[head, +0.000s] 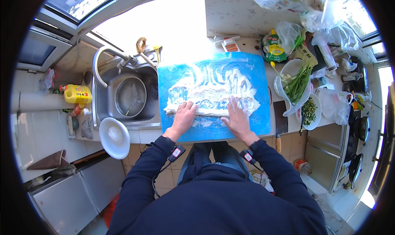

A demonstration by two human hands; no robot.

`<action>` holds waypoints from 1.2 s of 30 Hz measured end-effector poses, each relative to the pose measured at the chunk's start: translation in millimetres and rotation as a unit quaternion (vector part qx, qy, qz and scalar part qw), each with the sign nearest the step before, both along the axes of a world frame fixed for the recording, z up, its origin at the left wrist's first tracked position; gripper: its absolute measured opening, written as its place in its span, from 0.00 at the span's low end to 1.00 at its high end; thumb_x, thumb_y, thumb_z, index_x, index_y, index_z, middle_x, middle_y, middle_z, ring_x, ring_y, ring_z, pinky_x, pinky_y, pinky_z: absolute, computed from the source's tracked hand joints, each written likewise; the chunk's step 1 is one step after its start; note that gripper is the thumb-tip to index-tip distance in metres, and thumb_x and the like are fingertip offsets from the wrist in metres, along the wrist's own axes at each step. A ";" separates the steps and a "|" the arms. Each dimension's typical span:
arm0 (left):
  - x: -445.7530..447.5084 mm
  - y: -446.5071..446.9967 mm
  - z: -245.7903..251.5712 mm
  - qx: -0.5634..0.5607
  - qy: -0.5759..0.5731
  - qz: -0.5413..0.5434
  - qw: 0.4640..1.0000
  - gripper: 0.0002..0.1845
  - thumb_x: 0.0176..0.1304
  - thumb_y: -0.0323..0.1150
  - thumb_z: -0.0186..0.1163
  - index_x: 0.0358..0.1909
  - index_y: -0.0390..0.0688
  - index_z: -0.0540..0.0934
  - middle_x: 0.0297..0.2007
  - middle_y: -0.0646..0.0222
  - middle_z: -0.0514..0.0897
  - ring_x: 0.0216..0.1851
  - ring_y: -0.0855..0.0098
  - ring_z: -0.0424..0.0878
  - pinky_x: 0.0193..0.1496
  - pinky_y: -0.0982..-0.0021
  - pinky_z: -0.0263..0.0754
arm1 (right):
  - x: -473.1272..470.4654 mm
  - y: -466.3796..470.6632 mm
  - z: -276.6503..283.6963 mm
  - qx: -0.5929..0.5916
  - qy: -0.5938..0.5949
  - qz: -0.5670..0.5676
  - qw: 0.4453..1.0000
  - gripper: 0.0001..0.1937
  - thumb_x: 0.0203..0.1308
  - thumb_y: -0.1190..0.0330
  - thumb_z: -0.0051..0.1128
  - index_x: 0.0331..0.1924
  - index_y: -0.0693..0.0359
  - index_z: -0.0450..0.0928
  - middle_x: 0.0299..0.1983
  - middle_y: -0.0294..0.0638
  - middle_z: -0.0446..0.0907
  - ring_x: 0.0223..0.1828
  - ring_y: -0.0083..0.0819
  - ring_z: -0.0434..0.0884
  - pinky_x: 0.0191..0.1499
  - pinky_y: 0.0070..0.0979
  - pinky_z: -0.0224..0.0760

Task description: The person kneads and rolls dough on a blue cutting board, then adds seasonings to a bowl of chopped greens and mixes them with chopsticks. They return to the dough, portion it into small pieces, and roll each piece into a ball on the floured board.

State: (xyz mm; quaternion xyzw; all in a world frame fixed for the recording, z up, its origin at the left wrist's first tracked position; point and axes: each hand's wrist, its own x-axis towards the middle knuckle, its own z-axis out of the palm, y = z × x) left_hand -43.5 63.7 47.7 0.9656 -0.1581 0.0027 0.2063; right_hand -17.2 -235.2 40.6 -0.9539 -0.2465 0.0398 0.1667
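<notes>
On a blue silicone kneading mat (261,111) lies a long pale dough roll (211,112), with loose white flour (213,91) spread thickly behind it. My left hand (185,116) rests palm down across the left part of this roll, its fingertips bent over it. Farther right, my right hand (238,119) lies flat over the roll with fingers stretched forward and dusted white. Neither hand visibly grasps anything. Finger grooves run through the flour beyond the roll. What lies directly under both palms is hidden.
Left of the mat is a sink (95,111) holding a metal bowl (131,96). A white bowl with flour (114,137) sits by its front edge. On the right, a cleaver (280,116) overhangs the counter, near a white colander (279,85) of greens and a bowl of chopped greens (316,111).
</notes>
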 end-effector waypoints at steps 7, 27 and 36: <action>22.0 -32.5 -5.6 -0.043 0.017 0.024 0.999 0.22 0.58 0.26 0.68 0.57 0.42 0.80 0.52 0.56 0.80 0.58 0.49 0.76 0.60 0.52 0.71 | 90.8 52.5 -14.1 0.117 -0.012 -0.028 0.993 0.34 0.74 0.54 0.59 0.74 0.70 0.68 0.82 0.58 0.57 0.74 0.57 0.70 0.75 0.47 0.62; -33.8 41.2 -0.9 0.014 0.005 0.088 0.996 0.21 0.60 0.24 0.64 0.57 0.45 0.82 0.54 0.63 0.81 0.62 0.54 0.76 0.63 0.53 0.69 | 25.7 49.0 5.0 0.013 0.024 0.071 0.997 0.33 0.76 0.46 0.53 0.73 0.62 0.71 0.81 0.52 0.64 0.73 0.50 0.73 0.74 0.63 0.58; -7.4 48.0 1.0 0.049 -0.051 0.053 0.996 0.31 0.63 0.23 0.59 0.71 0.37 0.76 0.69 0.54 0.75 0.72 0.53 0.70 0.76 0.50 0.60 | 84.7 55.3 -6.4 0.066 0.037 0.021 0.997 0.29 0.76 0.53 0.56 0.71 0.64 0.73 0.78 0.53 0.67 0.70 0.52 0.75 0.71 0.54 0.68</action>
